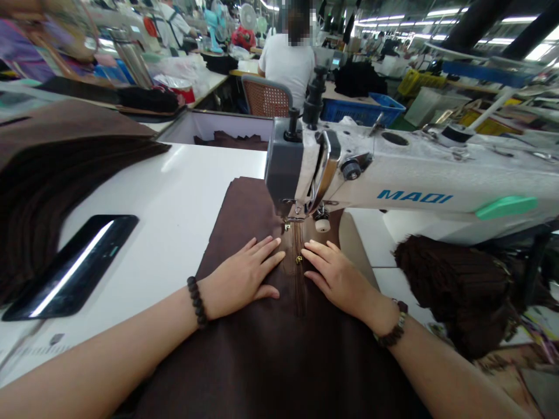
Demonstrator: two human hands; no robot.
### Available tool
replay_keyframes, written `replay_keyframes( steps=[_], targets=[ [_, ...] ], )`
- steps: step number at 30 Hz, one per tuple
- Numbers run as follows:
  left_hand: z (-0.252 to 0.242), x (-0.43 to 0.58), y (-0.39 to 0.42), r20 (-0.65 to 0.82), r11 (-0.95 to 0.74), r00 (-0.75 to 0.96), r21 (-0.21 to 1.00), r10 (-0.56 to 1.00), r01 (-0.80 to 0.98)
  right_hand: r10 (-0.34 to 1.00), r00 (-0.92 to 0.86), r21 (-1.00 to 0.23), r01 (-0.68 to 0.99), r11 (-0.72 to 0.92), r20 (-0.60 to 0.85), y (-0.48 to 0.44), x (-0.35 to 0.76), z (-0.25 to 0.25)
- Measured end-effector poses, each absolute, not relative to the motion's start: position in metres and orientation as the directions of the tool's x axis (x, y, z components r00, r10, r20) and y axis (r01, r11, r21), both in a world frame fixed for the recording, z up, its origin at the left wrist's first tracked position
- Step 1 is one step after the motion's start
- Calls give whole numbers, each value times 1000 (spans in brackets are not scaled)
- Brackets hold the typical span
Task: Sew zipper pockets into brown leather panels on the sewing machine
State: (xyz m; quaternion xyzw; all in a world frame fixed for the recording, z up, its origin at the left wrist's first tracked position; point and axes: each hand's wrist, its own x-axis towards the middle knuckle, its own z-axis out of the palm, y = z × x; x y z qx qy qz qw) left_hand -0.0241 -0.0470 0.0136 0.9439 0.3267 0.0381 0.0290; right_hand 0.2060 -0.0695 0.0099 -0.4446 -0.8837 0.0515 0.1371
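Observation:
A dark brown fabric piece lies on the white sewing table and runs under the head of a white sewing machine. A brown zipper with a small brass pull runs down the fabric's middle, straight below the presser foot. My left hand lies flat on the fabric just left of the zipper, fingers stretched toward the foot. My right hand lies flat on the fabric just right of the zipper, fingers also extended. Both wrists wear bead bracelets.
A black phone lies on the white table at the left. A stack of dark brown fabric sits at far left, a bundle of brown zippers at right. A person in a white shirt sits ahead, back turned.

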Motion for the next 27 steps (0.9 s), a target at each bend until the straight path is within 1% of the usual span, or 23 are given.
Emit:
replay_keyframes(
  steps=[4,9,11,13,15,19,20,21,22,24,27],
  targets=[
    [10,-24,-48,75,-766,764,112,641,633,734,-631,-122,732,670,249,-74,205,16],
    [4,-26,-48,134,-767,755,122,641,630,633,-724,59,670,740,275,-74,201,18],
    [3,-26,-48,136,-769,757,108,639,630,596,-753,97,640,762,278,-72,198,16],
    [3,-26,-48,128,-769,758,99,639,632,570,-773,111,615,780,278,-69,194,16],
    [3,-26,-48,120,-766,756,95,643,636,568,-765,72,613,787,303,-67,193,18],
    [2,-26,-49,120,-766,757,106,643,634,682,-627,-168,678,716,376,-59,204,32],
    [1,-26,-49,122,-768,758,113,641,631,705,-593,-187,699,691,389,-55,211,37],
    [1,-26,-49,126,-769,759,119,639,628,717,-569,-172,722,670,403,-50,218,41],
    [0,-27,-48,129,-771,761,125,636,624,717,-561,-126,745,655,415,-45,225,43],
    [0,-27,-48,134,-771,759,131,637,623,702,-579,13,775,631,415,-34,241,44],
    [-1,-28,-47,138,-770,757,131,638,625,704,-627,191,776,601,333,-19,258,36]
  ],
)
